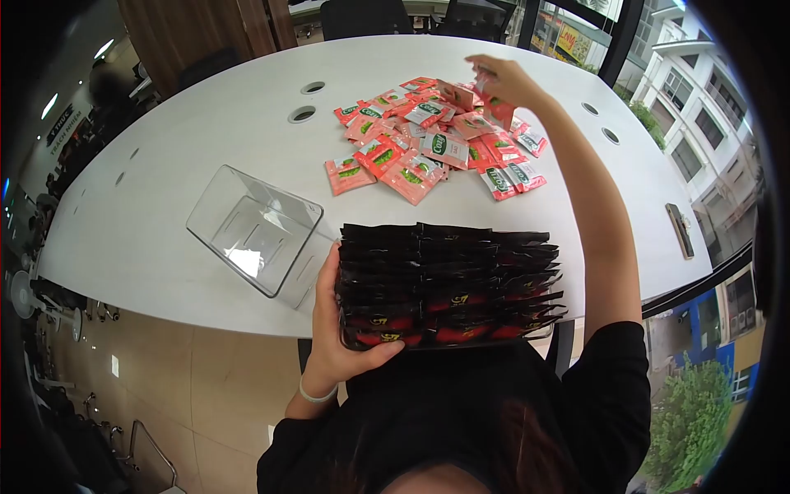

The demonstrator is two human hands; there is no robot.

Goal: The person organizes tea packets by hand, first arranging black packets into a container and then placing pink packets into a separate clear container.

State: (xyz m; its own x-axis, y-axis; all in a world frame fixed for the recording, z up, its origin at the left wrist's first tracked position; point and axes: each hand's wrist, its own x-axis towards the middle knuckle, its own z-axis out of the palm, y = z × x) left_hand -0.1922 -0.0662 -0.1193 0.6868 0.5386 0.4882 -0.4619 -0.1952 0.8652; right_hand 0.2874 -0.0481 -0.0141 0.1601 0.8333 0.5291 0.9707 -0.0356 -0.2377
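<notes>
My left hand [350, 346] is wrapped round the left side of a container packed with rows of black and red sachets [448, 284], close to my body at the table's front edge. Its thumb lies over the front row. Across the table, my right hand [504, 81] is raised at the back right of a loose pile of pink and red sachets [411, 136]. A pink sachet [498, 111] hangs from the fingers of that hand. Some sachets in the pile show a green label.
A clear plastic bin [255, 230] lies left of the black sachets on the white table [206, 123]. Round cable holes [302, 114] are set in the tabletop. A dark flat object [680, 230] rests near the right edge. Dark chairs [366, 18] stand behind the table.
</notes>
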